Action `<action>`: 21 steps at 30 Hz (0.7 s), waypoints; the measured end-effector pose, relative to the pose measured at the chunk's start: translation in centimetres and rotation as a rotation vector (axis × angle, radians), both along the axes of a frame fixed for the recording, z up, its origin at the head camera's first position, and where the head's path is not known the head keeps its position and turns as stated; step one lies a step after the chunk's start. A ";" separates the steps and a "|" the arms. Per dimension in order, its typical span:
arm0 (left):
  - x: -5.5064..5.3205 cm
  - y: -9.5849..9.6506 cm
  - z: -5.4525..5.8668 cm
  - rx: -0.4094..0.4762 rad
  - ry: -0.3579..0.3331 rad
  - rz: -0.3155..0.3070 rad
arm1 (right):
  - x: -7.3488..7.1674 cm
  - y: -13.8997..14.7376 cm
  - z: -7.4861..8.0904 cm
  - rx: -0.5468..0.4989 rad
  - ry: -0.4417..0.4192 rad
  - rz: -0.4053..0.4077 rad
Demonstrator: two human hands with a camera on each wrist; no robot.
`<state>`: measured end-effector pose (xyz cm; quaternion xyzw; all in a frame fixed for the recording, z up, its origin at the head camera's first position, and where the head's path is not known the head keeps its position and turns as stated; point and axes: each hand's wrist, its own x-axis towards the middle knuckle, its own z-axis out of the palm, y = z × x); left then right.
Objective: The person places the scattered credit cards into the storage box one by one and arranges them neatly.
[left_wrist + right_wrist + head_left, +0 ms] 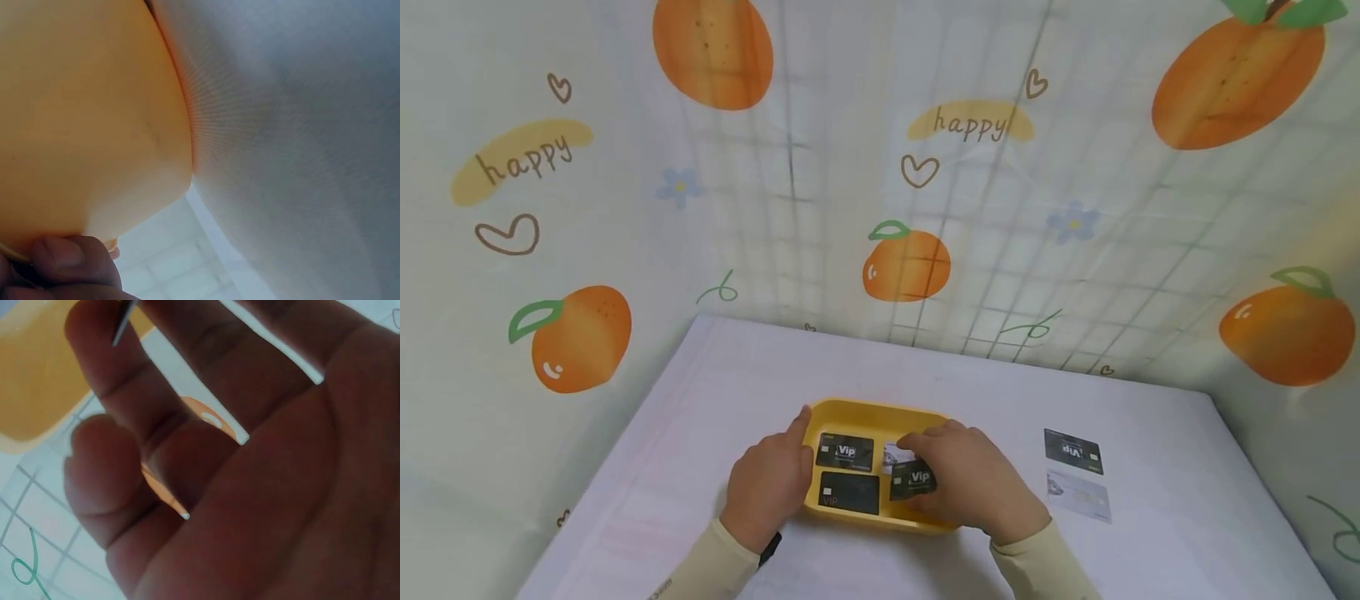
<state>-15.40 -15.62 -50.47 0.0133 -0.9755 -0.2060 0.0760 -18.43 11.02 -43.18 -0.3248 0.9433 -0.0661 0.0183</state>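
A yellow tray (880, 406) sits on the table, and my left hand (769, 479) grips its left end. Fingertips (75, 259) press on the rim in the left wrist view. Over the tray's right half, my right hand (973, 479) pinches a tilted black VIP card (912, 481). Only a thin edge of this card (123, 322) shows in the right wrist view. A light grey card (892, 455) lies partly hidden beneath it. To the left in the tray lie a black Vip card (845, 452) and a darker VIP card (848, 492).
Right of the tray, a black Vip card (1072, 451) and a pale silver card (1078, 497) lie on the white tabletop (1165, 467). A fruit-patterned curtain (820, 233) hangs behind the table and along its sides.
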 end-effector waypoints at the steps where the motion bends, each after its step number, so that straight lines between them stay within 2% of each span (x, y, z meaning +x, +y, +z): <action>1: 0.0 0.0 0.0 0.000 0.001 0.000 | 0.0 -0.1 0.0 0.000 -0.001 -0.003; 8: 0.1 0.1 0.1 -0.006 0.015 0.001 | -0.1 -0.3 -0.7 0.007 -0.015 -0.020; 21: 0.1 0.1 -0.1 -0.013 0.011 0.008 | -0.3 -0.1 -1.0 -0.038 -0.072 0.000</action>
